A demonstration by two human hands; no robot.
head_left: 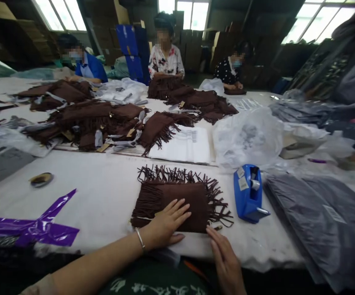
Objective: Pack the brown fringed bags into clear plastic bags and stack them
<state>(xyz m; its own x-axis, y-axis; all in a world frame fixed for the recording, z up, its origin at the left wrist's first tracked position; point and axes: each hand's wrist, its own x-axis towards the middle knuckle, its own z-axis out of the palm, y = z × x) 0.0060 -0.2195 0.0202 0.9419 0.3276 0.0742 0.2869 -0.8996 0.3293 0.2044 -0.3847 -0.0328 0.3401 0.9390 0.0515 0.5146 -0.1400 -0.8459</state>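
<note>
- Resting our left hand wide and flat, we covered part of the matte, string-fringed brown rectangle.
- Our right hand, straight and narrow, met its corner.

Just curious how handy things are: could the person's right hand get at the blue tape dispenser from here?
Probably yes: the blue tape dispenser stands close by the right hand, with only brown fringe and bare white cloth seeming to lie between.
</note>
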